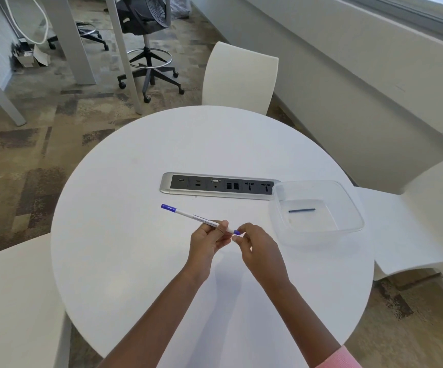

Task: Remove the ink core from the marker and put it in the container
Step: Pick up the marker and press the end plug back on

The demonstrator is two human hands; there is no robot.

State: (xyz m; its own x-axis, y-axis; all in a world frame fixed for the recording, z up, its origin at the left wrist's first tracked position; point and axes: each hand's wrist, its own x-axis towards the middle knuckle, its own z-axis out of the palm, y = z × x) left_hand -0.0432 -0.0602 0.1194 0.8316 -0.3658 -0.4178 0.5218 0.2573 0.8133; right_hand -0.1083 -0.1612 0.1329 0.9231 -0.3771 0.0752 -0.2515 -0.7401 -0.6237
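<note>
Gripping marker (pixel 196 217) barrel, left hand (pixel 209 241) fingers clamped; right hand (pixel 255 244) fingers pinching end plug; container (pixel 348 205) near right.

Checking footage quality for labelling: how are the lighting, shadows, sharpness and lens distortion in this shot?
Head view: bright, even light; soft shadows under both forearms on the round white table; wide-angle bending at the frame edges; white marker with blue cap sharp but its print too small to read; clear plastic container shows only mild sheen.
</note>
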